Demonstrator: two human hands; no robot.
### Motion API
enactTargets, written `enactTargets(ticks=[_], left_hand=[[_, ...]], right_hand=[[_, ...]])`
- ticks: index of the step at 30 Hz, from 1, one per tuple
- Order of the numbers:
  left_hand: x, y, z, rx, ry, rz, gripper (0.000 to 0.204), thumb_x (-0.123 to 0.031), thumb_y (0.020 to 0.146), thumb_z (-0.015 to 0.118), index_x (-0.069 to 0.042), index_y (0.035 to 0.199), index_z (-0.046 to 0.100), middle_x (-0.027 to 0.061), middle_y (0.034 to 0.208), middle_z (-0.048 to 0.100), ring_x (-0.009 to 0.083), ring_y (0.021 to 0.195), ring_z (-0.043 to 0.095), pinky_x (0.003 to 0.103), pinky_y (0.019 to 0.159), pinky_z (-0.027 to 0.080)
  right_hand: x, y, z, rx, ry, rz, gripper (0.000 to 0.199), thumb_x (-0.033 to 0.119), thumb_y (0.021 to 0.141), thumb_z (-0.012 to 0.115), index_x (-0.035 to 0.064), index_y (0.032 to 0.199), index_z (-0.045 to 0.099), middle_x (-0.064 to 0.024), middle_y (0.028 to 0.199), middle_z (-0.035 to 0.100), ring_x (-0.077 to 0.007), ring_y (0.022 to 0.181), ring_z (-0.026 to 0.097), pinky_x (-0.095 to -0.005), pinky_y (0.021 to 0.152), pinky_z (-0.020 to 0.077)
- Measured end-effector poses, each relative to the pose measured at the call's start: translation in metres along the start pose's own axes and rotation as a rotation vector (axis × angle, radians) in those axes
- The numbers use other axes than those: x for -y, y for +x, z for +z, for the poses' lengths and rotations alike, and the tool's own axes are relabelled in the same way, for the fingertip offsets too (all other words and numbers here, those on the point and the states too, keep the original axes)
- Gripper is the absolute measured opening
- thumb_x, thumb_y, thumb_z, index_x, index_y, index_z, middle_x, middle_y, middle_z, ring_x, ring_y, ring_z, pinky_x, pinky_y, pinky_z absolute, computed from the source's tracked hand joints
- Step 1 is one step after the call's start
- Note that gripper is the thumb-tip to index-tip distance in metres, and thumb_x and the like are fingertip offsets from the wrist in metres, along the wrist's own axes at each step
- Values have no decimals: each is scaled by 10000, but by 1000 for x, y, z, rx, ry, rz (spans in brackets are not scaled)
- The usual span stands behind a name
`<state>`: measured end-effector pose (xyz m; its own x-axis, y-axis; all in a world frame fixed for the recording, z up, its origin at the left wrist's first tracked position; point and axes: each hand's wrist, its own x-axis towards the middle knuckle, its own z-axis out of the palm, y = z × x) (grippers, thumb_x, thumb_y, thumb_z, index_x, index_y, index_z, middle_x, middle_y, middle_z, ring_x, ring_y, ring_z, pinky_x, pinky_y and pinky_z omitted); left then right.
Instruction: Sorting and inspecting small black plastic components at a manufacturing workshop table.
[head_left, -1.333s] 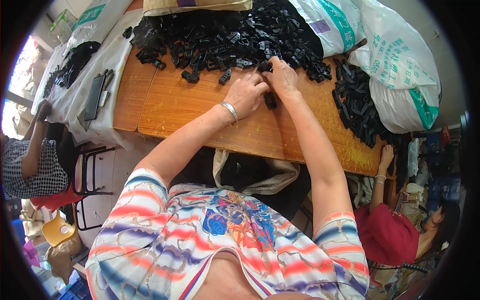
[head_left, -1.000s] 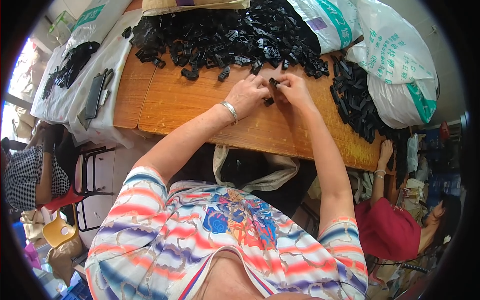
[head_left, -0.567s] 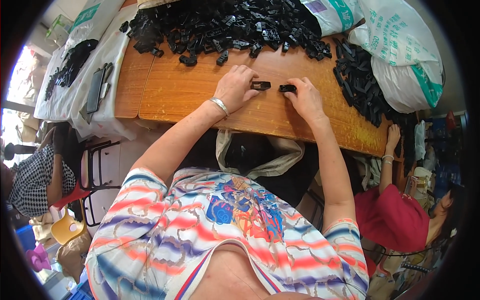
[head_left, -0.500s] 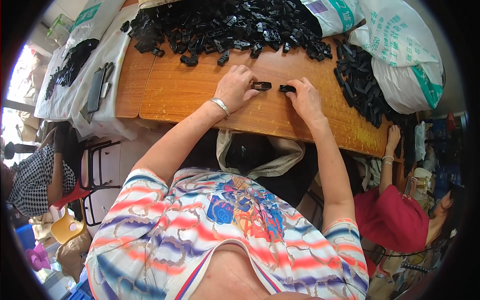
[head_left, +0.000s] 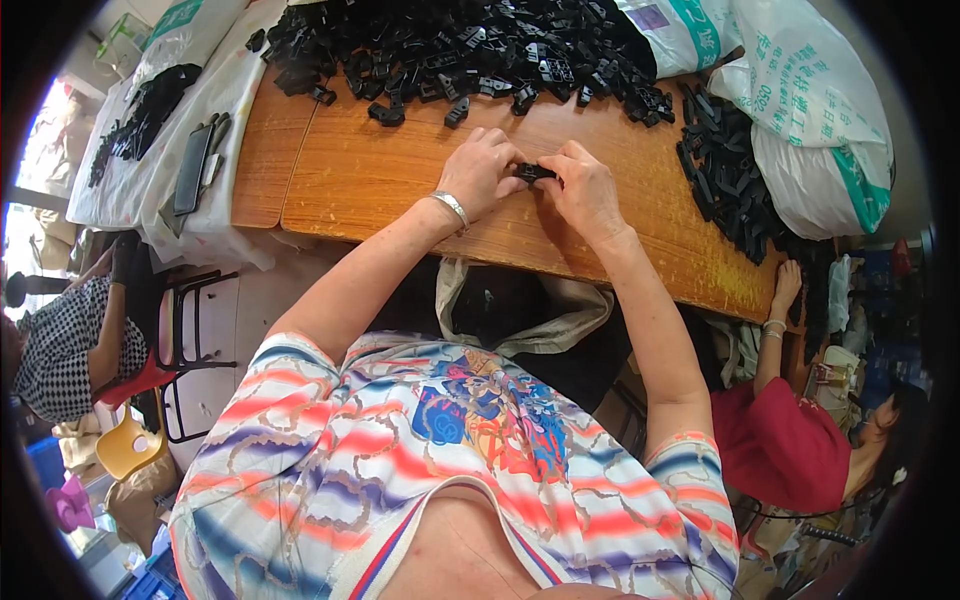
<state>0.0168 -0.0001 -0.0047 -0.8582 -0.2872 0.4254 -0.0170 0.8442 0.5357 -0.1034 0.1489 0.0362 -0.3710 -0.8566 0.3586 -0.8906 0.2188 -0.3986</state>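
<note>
My left hand [head_left: 481,174] and my right hand [head_left: 583,192] meet above the wooden table, fingers closed at opposite ends of small black plastic parts [head_left: 534,172]. These parts touch or overlap between my fingertips; how far one sits inside the other is hidden by the fingers. Just beyond my hands spreads a big heap of small black plastic pieces [head_left: 440,60], some loose at its near edge. Right of my right hand lies a pile of longer black plastic strips [head_left: 722,170].
White plastic sacks with green print [head_left: 820,110] stand at the far right. At the left, a phone [head_left: 190,183] lies on white sheeting [head_left: 225,95]. The table edge [head_left: 560,277] runs in front of me. A person in red [head_left: 780,445] sits at right, another in checks [head_left: 75,345] at left.
My right hand has moved left to my left hand. The black parts, held apart before with one in each hand, are now together between my fingers.
</note>
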Motion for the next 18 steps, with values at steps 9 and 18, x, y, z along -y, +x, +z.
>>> enactTargets(ticks=[9, 18], left_hand=[[0, 3, -2, 7, -1, 4, 199, -165, 763, 755, -92, 938, 695, 61, 920, 600, 275, 951, 550, 368, 862, 476], [26, 26, -15, 147, -365, -63, 305, -100, 814, 676, -38, 1110, 638, 108, 953, 623, 227, 858, 636, 340, 789, 538]], right_hand=[[8, -15, 23, 48, -379, -190, 190, 52, 862, 536, -23, 1010, 627, -152, 1023, 571, -293, 910, 625, -401, 720, 547], [37, -75, 1, 39, -19, -6, 293, 132, 796, 744, 69, 1066, 647, -139, 929, 602, -364, 791, 645, -439, 654, 532]])
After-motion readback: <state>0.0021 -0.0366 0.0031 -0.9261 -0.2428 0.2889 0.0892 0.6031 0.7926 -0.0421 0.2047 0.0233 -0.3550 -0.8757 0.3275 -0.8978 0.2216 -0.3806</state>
